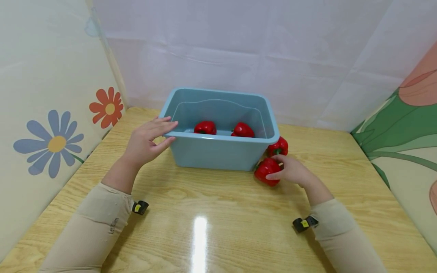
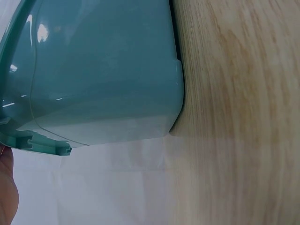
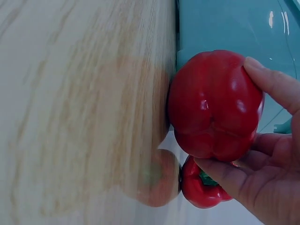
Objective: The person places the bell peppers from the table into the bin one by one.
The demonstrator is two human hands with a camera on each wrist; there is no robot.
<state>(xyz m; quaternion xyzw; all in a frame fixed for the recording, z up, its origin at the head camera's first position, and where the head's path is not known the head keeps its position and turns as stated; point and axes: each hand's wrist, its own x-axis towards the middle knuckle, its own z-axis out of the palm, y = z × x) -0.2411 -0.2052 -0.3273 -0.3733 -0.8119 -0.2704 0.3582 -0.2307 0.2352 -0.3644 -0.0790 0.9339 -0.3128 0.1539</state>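
Note:
A light blue plastic bin [image 1: 215,153] stands on the table, with two red bell peppers [image 1: 205,127] lying inside it. My left hand [image 1: 146,140] rests on the bin's left rim, its fingers reaching over the edge and its thumb by the front corner. Only a bit of that hand shows in the left wrist view. My right hand [image 1: 291,170] grips a red bell pepper [image 3: 215,105] beside the bin's front right corner, thumb on one side and fingers on the other. Just behind it, another red bell pepper [image 1: 279,146] with a green stem sits against the bin's right side, partly hidden.
The wooden table [image 1: 222,212] extends in front of the bin and to both sides. A pale cloth wall [image 1: 239,49] rises behind it. Flower-printed panels [image 1: 51,140] flank the table on the left and right.

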